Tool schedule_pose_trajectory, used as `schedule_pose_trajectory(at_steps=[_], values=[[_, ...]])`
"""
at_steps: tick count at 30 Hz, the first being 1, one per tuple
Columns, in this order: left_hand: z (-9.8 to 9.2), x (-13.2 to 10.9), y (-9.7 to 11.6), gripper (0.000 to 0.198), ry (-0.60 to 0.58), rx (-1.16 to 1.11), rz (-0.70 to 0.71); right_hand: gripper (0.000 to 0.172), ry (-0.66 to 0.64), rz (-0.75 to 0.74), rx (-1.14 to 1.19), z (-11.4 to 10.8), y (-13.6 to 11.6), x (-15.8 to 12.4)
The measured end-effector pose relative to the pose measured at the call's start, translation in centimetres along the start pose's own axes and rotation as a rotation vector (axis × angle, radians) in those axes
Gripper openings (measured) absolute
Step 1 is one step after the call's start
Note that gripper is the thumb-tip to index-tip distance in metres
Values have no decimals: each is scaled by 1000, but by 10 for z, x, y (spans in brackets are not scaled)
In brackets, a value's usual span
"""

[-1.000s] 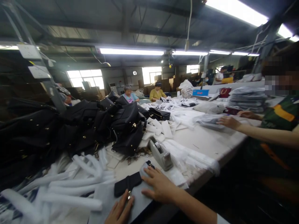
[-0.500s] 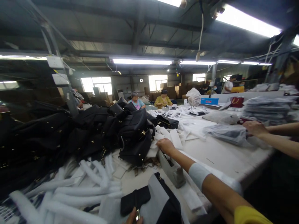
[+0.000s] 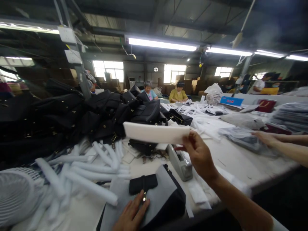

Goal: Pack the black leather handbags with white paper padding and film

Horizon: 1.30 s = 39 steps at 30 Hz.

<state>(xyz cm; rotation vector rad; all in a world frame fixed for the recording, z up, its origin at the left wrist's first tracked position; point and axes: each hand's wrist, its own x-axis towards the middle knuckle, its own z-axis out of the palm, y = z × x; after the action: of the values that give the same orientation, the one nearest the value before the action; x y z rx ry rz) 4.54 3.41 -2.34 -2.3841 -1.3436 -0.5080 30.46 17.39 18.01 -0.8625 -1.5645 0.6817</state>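
My right hand point(image 3: 200, 156) pinches one end of a white foam strip point(image 3: 154, 133), held level in the air above the table. My left hand point(image 3: 133, 212) lies with fingers stretched out on a black bag point(image 3: 176, 202), by a small gold buckle point(image 3: 144, 197). A pale grey sheet point(image 3: 163, 183) covers much of this bag, and a black flap with a strap point(image 3: 143, 184) rests on top. Just behind the bag stands a grey tape dispenser point(image 3: 180, 165), close to my right wrist.
Black bags point(image 3: 60, 118) are heaped at the left and back. White foam rolls point(image 3: 91, 186) lie left of my bag, beside a white fan point(image 3: 16, 195). At right, a co-worker's hands point(image 3: 264, 138) touch a plastic-wrapped item point(image 3: 243, 138). Two people sit across the table.
My right hand has lifted a white foam strip from behind the tape dispenser and brought it nearer. My left hand has gone from gripping the buckle to lying flat on the bag.
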Motion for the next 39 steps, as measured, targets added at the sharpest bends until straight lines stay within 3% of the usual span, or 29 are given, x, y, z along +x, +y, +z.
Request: schedule_pose_trajectory(at_steps=[3, 5, 8, 12, 14, 16, 18, 20, 22, 26, 29, 35, 39], values=[[-14, 3, 8, 80, -18, -39, -117, 42, -323, 391, 211, 18, 11, -46], [-15, 1, 15, 84, -29, -55, -206, 50, -424, 472, 99, 24, 31, -69], [-7, -6, 22, 83, -34, -66, -278, 57, -525, 284, -390, 24, 54, -86], [-2, -12, 21, 75, -6, -71, -245, 35, -568, -136, -974, 23, 51, -87], [-3, -11, 19, 73, -11, -67, -213, 37, -582, -309, -1019, 28, 44, -85], [-5, -10, 18, 72, -21, -64, -213, 46, -740, -444, -912, 34, 42, -84], [-8, -8, 17, 70, -16, -83, -237, 50, -968, -466, -755, 41, 43, -84], [-9, -7, 17, 65, -10, -133, -246, 56, -1100, -409, -682, 48, 47, -84], [-9, -6, 16, 58, 25, -195, -218, 55, -1114, -384, -707, 53, 51, -83], [-7, -7, 18, 48, 155, -223, -235, 39, -1029, -488, -736, 58, 51, -88], [-6, -11, 22, 45, 127, -193, -272, 38, -1017, -547, -708, 57, 50, -99], [-11, -19, 19, 38, 143, -182, -151, 38, -976, -423, -743, 50, 52, -116], [-32, -20, 19, 32, 237, -171, -43, 41, -960, -392, -711, 45, 62, -124]])
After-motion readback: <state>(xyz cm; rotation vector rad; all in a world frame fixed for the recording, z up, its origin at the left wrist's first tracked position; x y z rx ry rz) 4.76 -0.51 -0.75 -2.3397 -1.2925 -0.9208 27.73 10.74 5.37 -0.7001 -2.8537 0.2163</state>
